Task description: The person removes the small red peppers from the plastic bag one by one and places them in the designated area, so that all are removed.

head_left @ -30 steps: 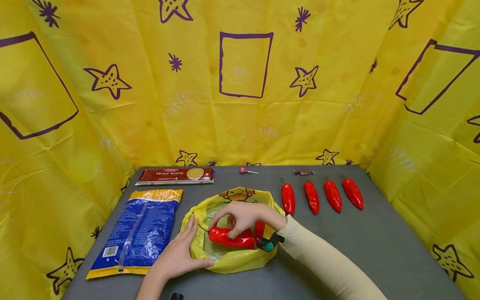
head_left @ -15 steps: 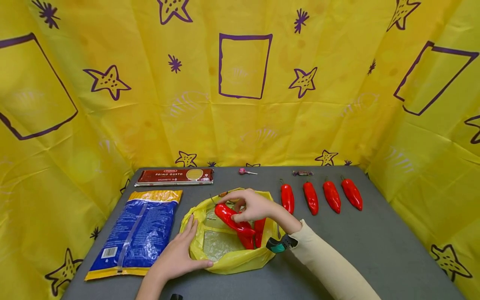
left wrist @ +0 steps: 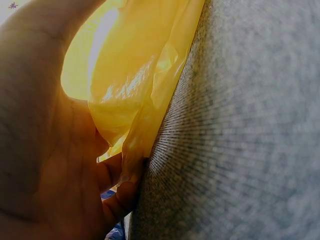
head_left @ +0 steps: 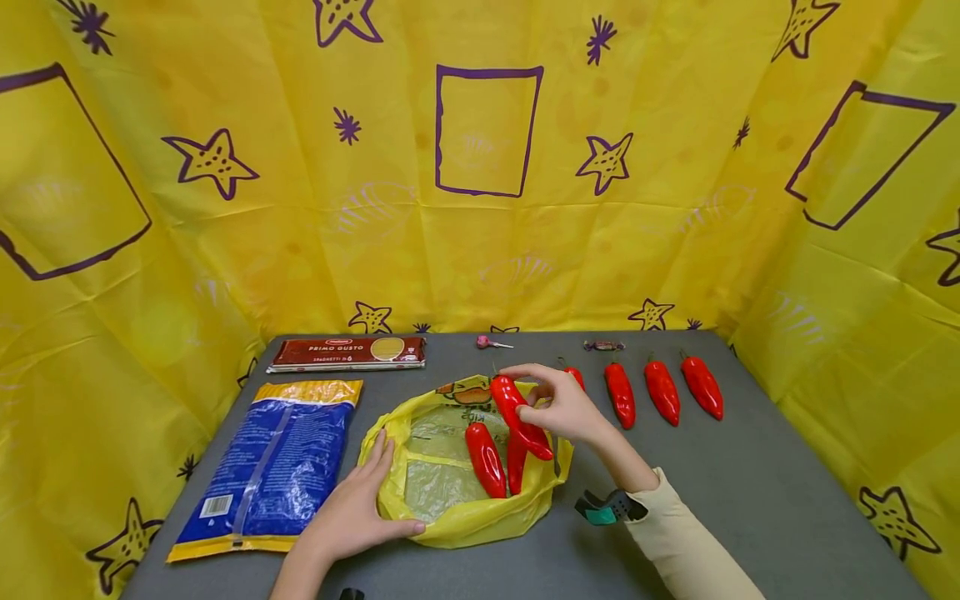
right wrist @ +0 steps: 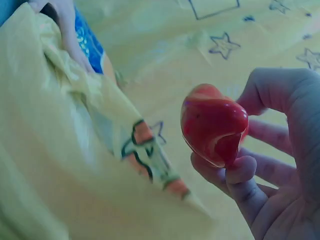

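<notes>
In the head view, a yellow plastic bag [head_left: 480, 527] stands with its mouth spread wide. My left hand [head_left: 356, 512] rests against its left side, thumb along the front; the left wrist view shows that hand's fingers [left wrist: 120, 200] at the yellow plastic, close to the table. Between thumb and fingers my right hand [head_left: 562, 404] pinches a glossy red pepper [head_left: 513, 412], raised over the bag's right rim, stem up and tilted. Its tip end faces the right wrist camera, where the pepper [right wrist: 212, 125] looks foreshortened. Two more red peppers [head_left: 486, 462] lie inside the bag.
Several red peppers [head_left: 662, 392] are lined up at the right, one partly behind my right hand. A lollipop [head_left: 491, 342] and a wrapped candy [head_left: 603, 345] lie at the back. On the left are a spaghetti pack [head_left: 348, 352] and a blue bag [head_left: 273, 467].
My right hand has lifted the pepper from inside the bag, up and to the right, uncovering the peppers below. The left hand has stayed at the bag's side.
</notes>
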{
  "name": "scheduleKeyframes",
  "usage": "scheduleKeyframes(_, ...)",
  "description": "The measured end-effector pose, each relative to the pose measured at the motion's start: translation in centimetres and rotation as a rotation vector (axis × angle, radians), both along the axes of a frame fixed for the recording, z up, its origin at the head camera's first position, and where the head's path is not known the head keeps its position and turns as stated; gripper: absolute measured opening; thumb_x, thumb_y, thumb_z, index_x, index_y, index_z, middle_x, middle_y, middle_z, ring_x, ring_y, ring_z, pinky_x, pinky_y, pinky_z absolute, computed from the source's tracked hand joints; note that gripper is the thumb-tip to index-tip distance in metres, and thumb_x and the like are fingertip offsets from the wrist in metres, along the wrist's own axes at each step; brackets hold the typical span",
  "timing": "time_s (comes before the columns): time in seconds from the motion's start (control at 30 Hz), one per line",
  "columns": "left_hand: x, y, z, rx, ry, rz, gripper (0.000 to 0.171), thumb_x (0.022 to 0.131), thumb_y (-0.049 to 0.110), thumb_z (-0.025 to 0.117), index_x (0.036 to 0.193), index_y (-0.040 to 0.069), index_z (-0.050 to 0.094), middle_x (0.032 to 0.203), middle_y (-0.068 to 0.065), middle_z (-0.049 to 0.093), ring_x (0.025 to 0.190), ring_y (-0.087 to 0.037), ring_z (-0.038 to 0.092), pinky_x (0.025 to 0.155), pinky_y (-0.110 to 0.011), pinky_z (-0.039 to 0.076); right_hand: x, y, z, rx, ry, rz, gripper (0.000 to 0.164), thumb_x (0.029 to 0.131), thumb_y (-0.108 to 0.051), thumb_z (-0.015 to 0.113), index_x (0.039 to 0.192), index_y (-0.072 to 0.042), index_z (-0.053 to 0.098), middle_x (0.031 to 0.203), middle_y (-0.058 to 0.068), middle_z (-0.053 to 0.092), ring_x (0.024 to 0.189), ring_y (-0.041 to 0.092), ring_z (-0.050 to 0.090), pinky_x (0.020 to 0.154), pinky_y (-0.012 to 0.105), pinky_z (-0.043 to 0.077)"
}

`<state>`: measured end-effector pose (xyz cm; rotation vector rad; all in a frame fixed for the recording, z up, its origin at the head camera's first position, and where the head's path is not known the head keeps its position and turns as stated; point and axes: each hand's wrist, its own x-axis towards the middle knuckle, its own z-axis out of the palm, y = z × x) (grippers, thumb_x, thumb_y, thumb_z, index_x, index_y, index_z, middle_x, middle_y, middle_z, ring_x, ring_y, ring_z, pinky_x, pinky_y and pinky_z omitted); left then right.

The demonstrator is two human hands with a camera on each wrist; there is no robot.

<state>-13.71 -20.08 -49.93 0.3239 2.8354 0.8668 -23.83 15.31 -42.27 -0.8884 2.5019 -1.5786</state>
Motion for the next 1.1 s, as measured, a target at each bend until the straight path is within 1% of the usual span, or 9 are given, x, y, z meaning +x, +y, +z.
scheduleKeyframes(0.13, -0.1, 0.1, -0.1, -0.008, -0.005, 0.002, 0.141, 0.069, 0.085, 0.079, 0.169, 0.005, 0.018, 0.178, -0.011, 0.002, 0.157, -0.05, 0.026, 0.121, -0.07, 0.03, 0.5, 2.3, -0.6, -0.014, -0.008, -0.121, 0.055, 0.088, 0.002, 0.069, 0.14, -0.016, 0.069, 0.122, 0.012, 0.071, 0.066, 0.019, 0.06, 0.049, 0.026, 0.046)
scheduleKeyframes(0.2, -0.1, 0.1, -0.1, -0.01, -0.008, 0.002, 0.141, 0.069, 0.085, 0.079, 0.169, 0.006, 0.017, 0.178, -0.011, 0.002, 0.156, -0.05, 0.026, 0.121, -0.071, 0.03, 0.7, 3.5, -1.1, -0.007, -0.01, -0.181, 0.055, 0.088, 0.002, 0.07, 0.14, -0.017, 0.069, 0.123, 0.013, 0.069, 0.068, 0.019, 0.061, 0.05, 0.027, 0.048)
scheduleKeyframes(0.27, -0.1, 0.1, -0.1, -0.007, -0.013, 0.004, 0.141, 0.07, 0.084, 0.079, 0.169, 0.006, 0.017, 0.178, -0.011, 0.001, 0.156, -0.05, 0.026, 0.121, -0.071, 0.029, 1.0, 4.6, -1.5, -0.014, -0.025, -0.217, 0.054, 0.088, 0.001, 0.07, 0.14, -0.015, 0.068, 0.114, 0.015, 0.068, 0.066, 0.018, 0.061, 0.05, 0.028, 0.049)
scheduleKeyframes(0.43, 0.0, 0.0, 0.0, -0.003, -0.016, 0.002, 0.141, 0.07, 0.084, 0.079, 0.169, 0.006, 0.016, 0.178, -0.011, 0.001, 0.157, -0.05, 0.025, 0.121, -0.071, 0.03, 1.8, 7.6, -2.8, -0.03, -0.042, -0.287, 0.052, 0.089, 0.002, 0.071, 0.14, -0.012, 0.068, 0.122, 0.018, 0.067, 0.066, 0.016, 0.062, 0.05, 0.028, 0.05)
scheduleKeyframes(0.5, 0.0, 0.0, 0.0, -0.004, -0.017, 0.002, 0.14, 0.07, 0.084, 0.079, 0.169, 0.006, 0.016, 0.178, -0.011, 0.001, 0.157, -0.049, 0.025, 0.121, -0.071, 0.03, 2.1, 8.5, -3.3, -0.025, -0.05, -0.325, 0.052, 0.089, 0.001, 0.071, 0.139, -0.012, 0.068, 0.131, 0.019, 0.065, 0.066, 0.016, 0.063, 0.05, 0.028, 0.051)
scheduleKeyframes(0.6, 0.0, 0.0, 0.0, -0.002, -0.02, 0.005, 0.14, 0.07, 0.083, 0.079, 0.169, 0.006, 0.017, 0.178, -0.011, 0.002, 0.157, -0.049, 0.025, 0.12, -0.071, 0.03, 2.6, 9.7, -4.1, -0.011, -0.07, -0.376, 0.051, 0.09, -0.001, 0.071, 0.14, -0.011, 0.067, 0.13, 0.02, 0.064, 0.065, 0.016, 0.065, 0.05, 0.029, 0.052)
scheduleKeyframes(0.9, 0.1, 0.1, 0.1, -0.003, -0.027, 0.006, 0.14, 0.07, 0.084, 0.079, 0.169, 0.007, 0.017, 0.178, -0.011, 0.001, 0.157, -0.05, 0.024, 0.12, -0.072, 0.029, 3.9, 11.3, -6.0, 0.025, -0.147, -0.485, 0.047, 0.093, -0.006, 0.073, 0.139, -0.013, 0.067, 0.1, 0.019, 0.071, 0.061, 0.019, 0.065, 0.05, 0.029, 0.05)
scheduleKeyframes(1.03, 0.1, 0.1, 0.2, -0.001, -0.023, 0.007, 0.14, 0.07, 0.083, 0.079, 0.169, 0.006, 0.017, 0.178, -0.011, 0.001, 0.157, -0.05, 0.024, 0.12, -0.072, 0.029, 4.3, 11.6, -6.7, 0.037, -0.18, -0.487, 0.048, 0.092, -0.006, 0.075, 0.139, -0.01, 0.067, 0.102, 0.02, 0.068, 0.054, 0.019, 0.06, 0.049, 0.03, 0.051)
scheduleKeyframes(1.1, 0.1, 0.1, 0.2, -0.003, -0.021, 0.007, 0.14, 0.07, 0.083, 0.079, 0.169, 0.006, 0.017, 0.178, -0.011, 0.001, 0.157, -0.05, 0.024, 0.121, -0.072, 0.029, 4.4, 11.6, -7.1, 0.045, -0.189, -0.488, 0.048, 0.091, -0.006, 0.075, 0.139, -0.009, 0.067, 0.111, 0.021, 0.067, 0.052, 0.019, 0.059, 0.049, 0.03, 0.051)
